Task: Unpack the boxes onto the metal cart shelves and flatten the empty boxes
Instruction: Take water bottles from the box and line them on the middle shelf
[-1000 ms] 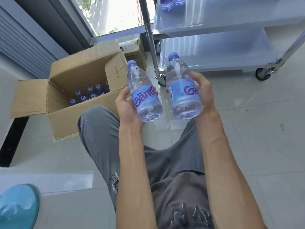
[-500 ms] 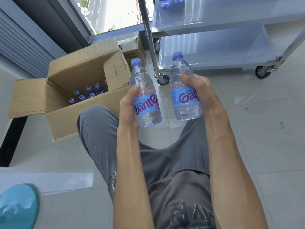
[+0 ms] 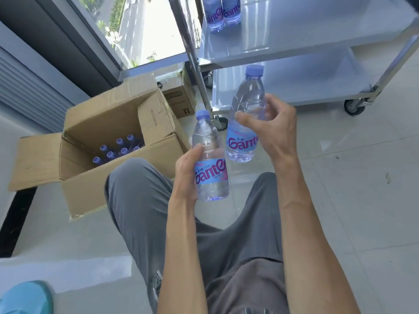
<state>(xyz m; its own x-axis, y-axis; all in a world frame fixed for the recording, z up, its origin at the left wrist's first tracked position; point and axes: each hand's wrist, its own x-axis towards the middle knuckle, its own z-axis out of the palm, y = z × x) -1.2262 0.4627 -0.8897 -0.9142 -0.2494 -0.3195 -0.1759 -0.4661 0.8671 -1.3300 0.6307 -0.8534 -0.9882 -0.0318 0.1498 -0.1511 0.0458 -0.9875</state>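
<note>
My left hand [image 3: 188, 175] grips a clear water bottle [image 3: 209, 159] with a blue cap and blue label, held upright above my knees. My right hand [image 3: 274, 130] holds a second, matching bottle [image 3: 246, 118] higher and tilted toward the metal cart [image 3: 283, 55]. Two bottles [image 3: 223, 12] stand at the back left of the cart's upper shelf. The lower shelf [image 3: 294, 85] is bare. An open cardboard box [image 3: 108, 159] on the floor to my left holds several blue-capped bottles [image 3: 118, 148].
A smaller closed carton [image 3: 181, 100] sits behind the open box, beside the cart's leg. The cart stands on castor wheels [image 3: 353, 106] on a pale tiled floor. A window and a dark frame run along the left. A teal object [image 3: 25, 298] lies at the bottom left.
My right hand has raised its bottle up and forward toward the cart and shifted its grip nearer the bottle's neck. The left bottle has sunk slightly and stays close to my knees.
</note>
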